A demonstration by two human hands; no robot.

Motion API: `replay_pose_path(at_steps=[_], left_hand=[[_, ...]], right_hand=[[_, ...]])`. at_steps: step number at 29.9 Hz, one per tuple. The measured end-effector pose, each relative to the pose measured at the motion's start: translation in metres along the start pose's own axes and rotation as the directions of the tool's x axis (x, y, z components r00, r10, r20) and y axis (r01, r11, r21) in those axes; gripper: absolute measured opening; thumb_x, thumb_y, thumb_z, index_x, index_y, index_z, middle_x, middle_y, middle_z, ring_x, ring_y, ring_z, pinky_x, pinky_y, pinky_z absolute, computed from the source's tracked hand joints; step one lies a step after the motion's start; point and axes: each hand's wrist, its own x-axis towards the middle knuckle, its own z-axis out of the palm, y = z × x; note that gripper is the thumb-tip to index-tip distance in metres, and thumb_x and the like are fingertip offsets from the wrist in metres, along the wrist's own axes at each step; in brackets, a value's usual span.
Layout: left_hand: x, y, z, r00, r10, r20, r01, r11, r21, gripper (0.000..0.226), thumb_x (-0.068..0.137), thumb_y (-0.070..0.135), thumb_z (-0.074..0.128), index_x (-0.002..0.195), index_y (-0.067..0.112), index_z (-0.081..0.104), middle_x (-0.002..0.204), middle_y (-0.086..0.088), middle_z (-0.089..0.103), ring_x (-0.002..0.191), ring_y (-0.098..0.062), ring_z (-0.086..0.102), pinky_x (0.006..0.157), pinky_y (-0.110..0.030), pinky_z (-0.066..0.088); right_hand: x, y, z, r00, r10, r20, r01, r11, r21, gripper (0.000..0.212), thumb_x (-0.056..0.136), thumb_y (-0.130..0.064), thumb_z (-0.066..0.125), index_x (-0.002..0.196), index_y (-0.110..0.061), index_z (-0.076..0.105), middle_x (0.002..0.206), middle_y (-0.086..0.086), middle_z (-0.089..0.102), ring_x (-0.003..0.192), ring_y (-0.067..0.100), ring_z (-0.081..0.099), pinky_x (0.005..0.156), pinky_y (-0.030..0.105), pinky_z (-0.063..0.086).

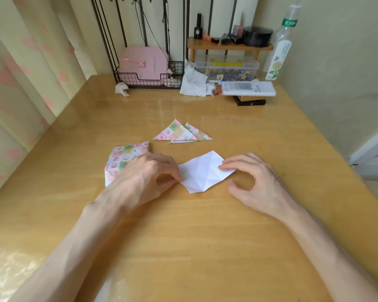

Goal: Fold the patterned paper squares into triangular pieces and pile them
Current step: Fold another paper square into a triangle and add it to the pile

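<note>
A creased paper square (202, 172) lies white side up on the wooden table (183, 236), turned like a diamond. My left hand (147, 174) pinches its left corner between thumb and fingertips. My right hand (252, 182) holds down its right corner with the fingertips, thumb curled below. A stack of patterned paper squares (120, 159) sits just left of the sheet, partly under my left hand. Two folded patterned triangles (181, 134) lie overlapping farther back.
Along the back edge stand a black wire basket (148, 78) with a pink case, crumpled tissues (193, 82), a clear storage box (227, 69) under a small wooden shelf, a white flat box (248, 88) and a tall bottle (282, 46). A curtain hangs at the left.
</note>
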Motion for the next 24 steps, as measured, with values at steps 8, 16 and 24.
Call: replay_pose_path(at_steps=[8,16,24], left_hand=[[-0.002,0.000,-0.001,0.999,-0.033,0.017,0.034,0.999,-0.037,0.013,0.087,0.021,0.075,0.088,0.033,0.073,0.095,0.021,0.070,0.079,-0.012,0.069,0.059,-0.037,0.056],[0.000,0.025,-0.007,0.992,-0.005,0.127,-0.002,0.998,0.059,0.049,0.074,0.032,0.067,0.122,0.037,0.067,0.136,0.017,0.053,0.132,-0.012,0.045,0.103,-0.036,0.038],[0.004,0.043,0.017,0.999,0.031,-0.040,-0.027,0.996,0.087,0.026,0.096,0.050,0.065,0.118,0.038,0.070,0.101,0.014,0.059,0.070,-0.017,0.052,0.063,-0.034,0.047]], right_hand=[[0.003,0.006,0.005,0.997,0.001,-0.076,-0.006,0.997,-0.072,0.031,0.084,0.000,0.073,0.105,-0.023,0.077,0.107,-0.016,0.069,0.103,0.008,0.059,0.093,0.018,0.044],[0.003,0.001,0.004,0.987,-0.110,-0.121,0.085,0.978,-0.189,0.012,0.077,-0.009,0.071,0.086,-0.017,0.073,0.100,-0.010,0.074,0.110,0.016,0.065,0.096,0.032,0.045],[0.004,-0.017,0.021,0.962,-0.227,-0.152,0.198,0.963,-0.181,0.012,0.086,-0.012,0.072,0.094,-0.019,0.077,0.082,-0.011,0.068,0.085,0.017,0.059,0.079,0.036,0.047]])
